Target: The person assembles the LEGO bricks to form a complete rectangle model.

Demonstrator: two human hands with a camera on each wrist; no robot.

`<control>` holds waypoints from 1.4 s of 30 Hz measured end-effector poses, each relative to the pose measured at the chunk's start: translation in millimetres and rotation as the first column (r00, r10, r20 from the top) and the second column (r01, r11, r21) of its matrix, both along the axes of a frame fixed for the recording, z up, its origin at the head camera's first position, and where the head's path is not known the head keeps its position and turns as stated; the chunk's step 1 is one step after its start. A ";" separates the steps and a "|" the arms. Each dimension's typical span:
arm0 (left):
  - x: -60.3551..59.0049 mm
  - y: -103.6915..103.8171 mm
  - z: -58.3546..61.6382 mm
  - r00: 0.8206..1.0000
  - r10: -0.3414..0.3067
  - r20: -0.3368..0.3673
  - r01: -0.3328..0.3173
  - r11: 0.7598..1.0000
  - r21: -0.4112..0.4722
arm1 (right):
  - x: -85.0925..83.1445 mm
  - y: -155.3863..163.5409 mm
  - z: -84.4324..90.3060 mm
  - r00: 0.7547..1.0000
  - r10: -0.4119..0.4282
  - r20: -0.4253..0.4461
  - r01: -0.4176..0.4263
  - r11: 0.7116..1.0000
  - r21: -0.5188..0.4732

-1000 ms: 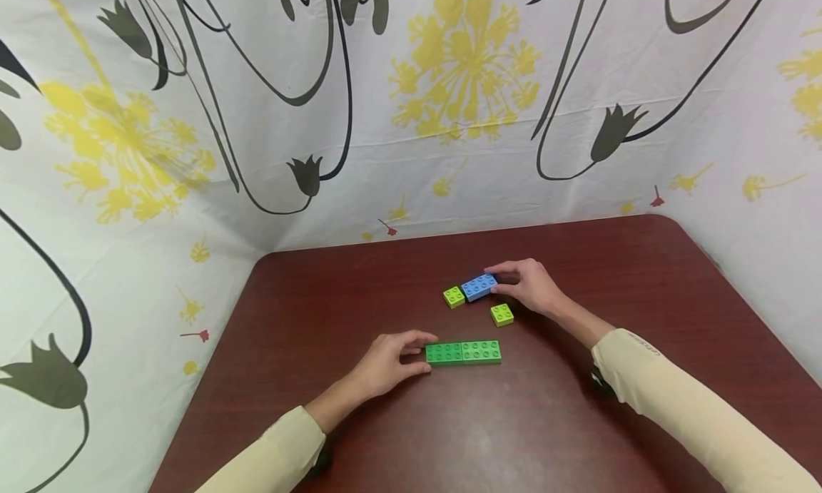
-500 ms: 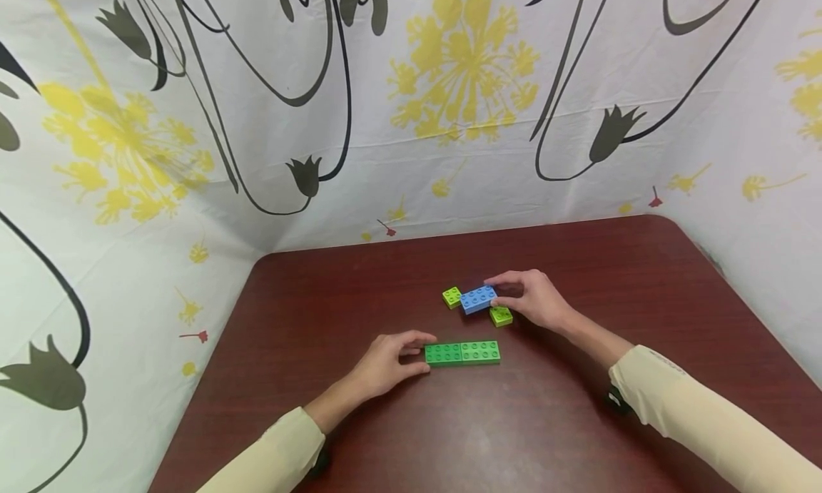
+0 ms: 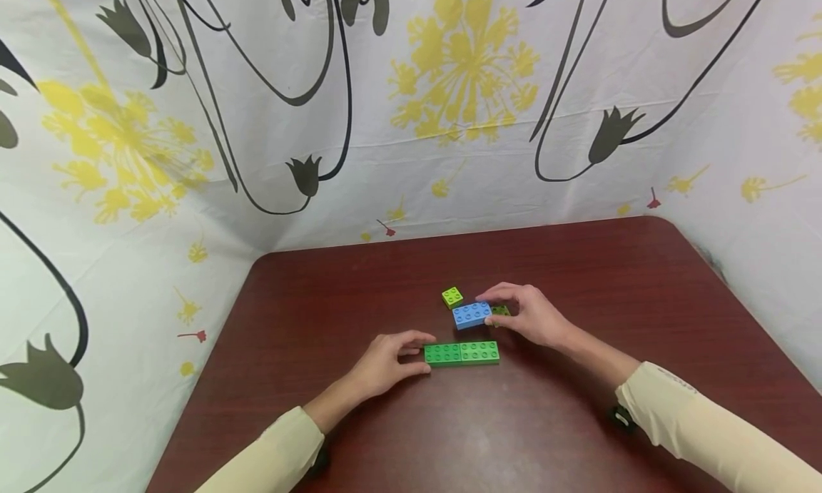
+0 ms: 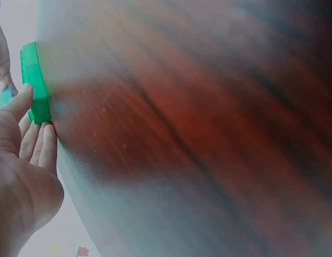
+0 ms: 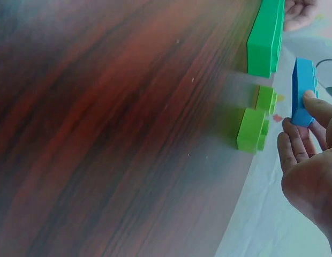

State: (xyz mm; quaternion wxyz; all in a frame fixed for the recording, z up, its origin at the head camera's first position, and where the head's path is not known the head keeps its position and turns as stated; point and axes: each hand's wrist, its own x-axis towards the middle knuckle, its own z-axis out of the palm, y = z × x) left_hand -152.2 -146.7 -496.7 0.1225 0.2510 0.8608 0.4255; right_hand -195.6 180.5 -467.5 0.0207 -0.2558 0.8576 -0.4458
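1. My left hand (image 3: 388,361) rests on the table (image 3: 321,300), a little nearer the front edge than the back one and left of the middle. Its fingers curl loosely, and thumb and fingertips (image 4: 35,142) pinch the left end of the long green brick (image 3: 462,353).
2. The long green brick lies flat, studs up, its length running along the front edge. In the left wrist view (image 4: 35,80) it sits right against my fingertips.
3. A small lime brick (image 3: 452,297) sits on the table behind it, toward the back edge, apart from both hands.
4. The blue brick (image 3: 472,314) is held off the table surface, between the small lime brick and the long green one. The right wrist view (image 5: 303,92) shows it clear of the wood.
5. A second lime brick (image 3: 501,310) lies just right of the blue one, partly hidden by my fingers.
6. My right hand (image 3: 529,314) grips the blue brick's right end, thumb and fingers curled round it.
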 end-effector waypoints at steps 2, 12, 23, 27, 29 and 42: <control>0.0 -0.3 0.1 1.000 -0.001 0.001 0.001 1.000 0.003 | 2.5 -2.4 0.0 1.000 0.004 0.011 -0.003 1.000 -0.010; 0.3 -0.8 1.1 1.000 -0.003 0.012 0.003 1.000 0.004 | 16.1 -9.5 -3.4 1.000 0.002 0.029 -0.002 1.000 -0.023; -0.2 -1.1 0.1 1.000 -0.012 0.008 0.012 1.000 0.022 | 25.3 -11.9 -6.9 0.999 0.013 0.042 -0.012 1.000 -0.028; -0.1 -1.1 0.1 1.000 -0.007 0.008 0.006 1.000 0.018 | 28.2 -15.0 -6.6 0.999 0.019 0.037 -0.017 0.999 -0.041; 0.0 -1.3 0.1 1.000 -0.002 0.009 0.002 1.000 0.010 | 30.2 -17.0 -6.3 0.999 0.023 0.034 -0.022 0.999 -0.039; -1.3 -1.5 0.1 1.000 -0.008 0.015 0.008 1.000 0.006 | 37.8 -22.2 -13.4 0.998 0.052 0.030 -0.052 0.999 -0.003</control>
